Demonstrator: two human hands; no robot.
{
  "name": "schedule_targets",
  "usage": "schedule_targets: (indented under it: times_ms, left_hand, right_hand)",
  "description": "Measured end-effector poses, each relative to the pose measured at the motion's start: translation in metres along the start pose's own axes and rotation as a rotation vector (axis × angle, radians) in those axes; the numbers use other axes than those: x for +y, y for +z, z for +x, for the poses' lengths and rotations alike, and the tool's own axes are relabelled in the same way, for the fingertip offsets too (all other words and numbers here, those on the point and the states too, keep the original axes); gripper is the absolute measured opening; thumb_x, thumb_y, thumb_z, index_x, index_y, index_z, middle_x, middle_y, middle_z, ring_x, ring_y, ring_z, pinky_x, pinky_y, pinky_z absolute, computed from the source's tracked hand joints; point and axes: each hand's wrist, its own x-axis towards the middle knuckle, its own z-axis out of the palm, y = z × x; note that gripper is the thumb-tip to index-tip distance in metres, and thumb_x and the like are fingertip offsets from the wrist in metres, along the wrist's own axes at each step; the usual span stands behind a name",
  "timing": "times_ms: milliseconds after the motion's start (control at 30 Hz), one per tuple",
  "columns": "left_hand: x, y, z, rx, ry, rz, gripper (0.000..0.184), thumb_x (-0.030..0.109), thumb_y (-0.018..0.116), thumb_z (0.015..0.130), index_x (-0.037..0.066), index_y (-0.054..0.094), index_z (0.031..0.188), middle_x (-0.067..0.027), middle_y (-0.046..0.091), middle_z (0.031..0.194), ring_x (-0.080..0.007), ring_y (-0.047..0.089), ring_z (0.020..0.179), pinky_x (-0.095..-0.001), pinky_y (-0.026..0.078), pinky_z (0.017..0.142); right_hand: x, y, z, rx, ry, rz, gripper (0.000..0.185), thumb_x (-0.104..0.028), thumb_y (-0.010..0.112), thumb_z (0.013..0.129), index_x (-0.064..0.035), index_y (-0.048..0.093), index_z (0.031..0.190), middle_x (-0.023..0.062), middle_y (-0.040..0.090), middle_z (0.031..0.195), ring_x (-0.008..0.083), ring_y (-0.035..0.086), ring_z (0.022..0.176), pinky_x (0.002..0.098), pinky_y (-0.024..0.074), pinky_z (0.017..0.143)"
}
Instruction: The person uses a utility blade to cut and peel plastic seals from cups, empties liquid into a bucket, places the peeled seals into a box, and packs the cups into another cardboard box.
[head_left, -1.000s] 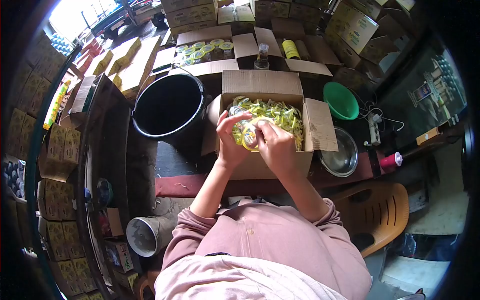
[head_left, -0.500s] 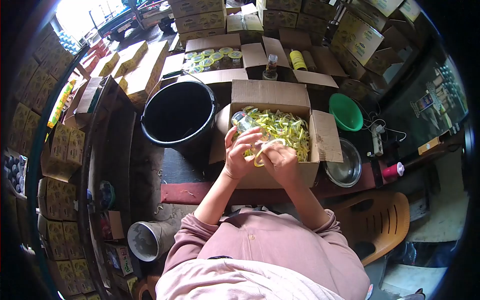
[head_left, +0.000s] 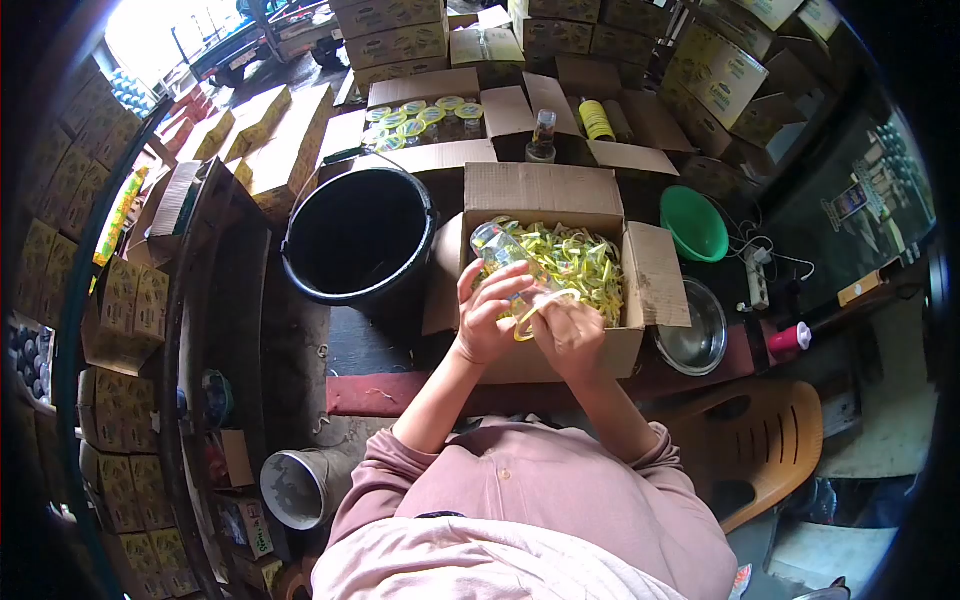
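A clear jar (head_left: pixel 491 241) leans over the open cardboard box, its far end pointing up and to the left. My left hand (head_left: pixel 490 314) holds it around the side, fingers curled over the top. Close beside it, my right hand (head_left: pixel 572 338) is closed in a pinch on a thin yellow band (head_left: pixel 527 322), which loops out at the near end of the jar. My fingers hide that end, so I cannot tell whether the band encircles it. Below and behind, the cardboard box (head_left: pixel 545 188) holds many loose yellow-green strips (head_left: pixel 590 262).
Left of the box stands a black bucket (head_left: pixel 428 215); on the right are a green bowl (head_left: pixel 695 222) and a metal bowl (head_left: pixel 717 340). Farther back, yellow-lidded jars (head_left: pixel 432 114) fill a carton near a standing jar (head_left: pixel 541 136). An orange chair (head_left: pixel 775 440) is at my right.
Both hands have shifted slightly to the right with the jar and the yellow band. More of the jar's side shows above my left fingers.
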Motion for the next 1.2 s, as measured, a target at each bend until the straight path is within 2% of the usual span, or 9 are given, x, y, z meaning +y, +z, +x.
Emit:
schedule_targets:
  times_ms: [233, 367, 433, 567, 700, 967, 1100, 1133, 1200]
  left_hand:
    - [-0.012, -0.002, 0.002, 0.003, -0.022, -0.097, 0.033, 0.007, 0.068, 0.071, 0.009, 0.035, 0.075, -0.0101, 0.063, 0.098, -0.0291, 0.058, 0.101, -0.0453, 0.036, 0.095]
    - [-0.025, -0.001, -0.001, -0.019, -0.053, -0.136, 0.036, 0.009, 0.068, 0.072, 0.009, 0.034, 0.083, -0.0129, 0.062, 0.1, -0.0311, 0.057, 0.102, -0.0469, 0.036, 0.094]
    - [-0.038, 0.002, -0.001, -0.006, -0.054, -0.201, 0.039, 0.011, 0.068, 0.073, 0.01, 0.032, 0.088, -0.0139, 0.061, 0.102, -0.0319, 0.056, 0.103, -0.0479, 0.036, 0.094]
    - [-0.069, 0.006, -0.007, -0.057, -0.042, -0.173, 0.065, 0.01, 0.076, 0.067, 0.013, 0.025, 0.108, -0.0174, 0.05, 0.108, -0.0335, 0.051, 0.105, -0.0504, 0.034, 0.095]
    - [-0.088, 0.011, -0.006, 0.016, -0.102, -0.203, 0.074, 0.007, 0.079, 0.061, 0.013, 0.024, 0.11, -0.0169, 0.049, 0.109, -0.0315, 0.05, 0.106, -0.049, 0.036, 0.095]
    - [-0.1, 0.011, 0.014, -0.043, -0.038, -0.105, 0.057, 0.004, 0.074, 0.066, 0.012, 0.029, 0.101, -0.0131, 0.057, 0.104, -0.0308, 0.055, 0.103, -0.0477, 0.037, 0.093]
    - [-0.106, 0.013, 0.014, -0.069, -0.065, -0.147, 0.054, 0.004, 0.073, 0.065, 0.011, 0.031, 0.099, -0.0144, 0.057, 0.104, -0.032, 0.055, 0.104, -0.0477, 0.037, 0.093]
    - [-0.108, 0.012, 0.014, -0.063, -0.076, -0.146, 0.054, 0.004, 0.073, 0.065, 0.011, 0.031, 0.098, -0.0144, 0.057, 0.104, -0.0322, 0.055, 0.104, -0.0478, 0.037, 0.093]
    - [-0.113, 0.011, 0.011, -0.074, -0.094, -0.122, 0.055, 0.005, 0.073, 0.064, 0.011, 0.031, 0.098, -0.0145, 0.058, 0.103, -0.0326, 0.055, 0.103, -0.0481, 0.037, 0.093]
  right_hand:
    - [0.006, 0.003, 0.008, -0.187, 0.021, -0.037, 0.011, -0.006, 0.065, 0.069, -0.006, 0.06, 0.079, 0.008, 0.061, 0.074, 0.0222, 0.06, 0.066, 0.0337, 0.0472, 0.058]
    - [0.016, 0.0, 0.02, -0.248, -0.01, 0.046, 0.009, -0.003, 0.063, 0.07, -0.0054, 0.059, 0.077, 0.0096, 0.061, 0.07, 0.0234, 0.061, 0.065, 0.0336, 0.0484, 0.058]
    - [0.022, -0.003, 0.028, -0.294, -0.028, 0.093, 0.018, 0.001, 0.056, 0.068, -0.004, 0.061, 0.084, 0.0126, 0.061, 0.072, 0.0252, 0.062, 0.065, 0.0329, 0.0495, 0.056]
    - [0.036, -0.007, 0.037, -0.334, -0.021, 0.119, 0.021, 0.002, 0.057, 0.066, -0.0057, 0.062, 0.085, 0.0119, 0.06, 0.071, 0.0267, 0.06, 0.066, 0.0347, 0.0489, 0.057]
    - [0.039, -0.014, 0.054, -0.355, -0.004, 0.112, 0.021, 0.001, 0.059, 0.066, -0.0054, 0.061, 0.085, 0.0118, 0.059, 0.071, 0.0264, 0.06, 0.066, 0.0346, 0.049, 0.058]
    - [0.046, 0.011, 0.069, -0.193, -0.06, 0.03, 0.019, 0.001, 0.059, 0.066, -0.0025, 0.06, 0.085, 0.0131, 0.062, 0.077, 0.0259, 0.062, 0.071, 0.0335, 0.0505, 0.062]
    - [0.056, 0.022, 0.061, -0.301, -0.002, 0.049, 0.019, 0.002, 0.057, 0.067, -0.0034, 0.06, 0.084, 0.0136, 0.062, 0.078, 0.026, 0.062, 0.071, 0.0342, 0.0506, 0.063]
    - [0.058, 0.022, 0.059, -0.312, 0.003, 0.074, 0.017, 0.001, 0.063, 0.069, -0.0046, 0.059, 0.083, 0.0117, 0.062, 0.073, 0.0271, 0.062, 0.071, 0.034, 0.05, 0.063]
    - [0.059, 0.017, 0.054, -0.341, -0.013, 0.098, 0.016, 0.001, 0.059, 0.068, -0.0047, 0.06, 0.083, 0.0121, 0.062, 0.074, 0.0259, 0.062, 0.07, 0.0332, 0.0503, 0.062]
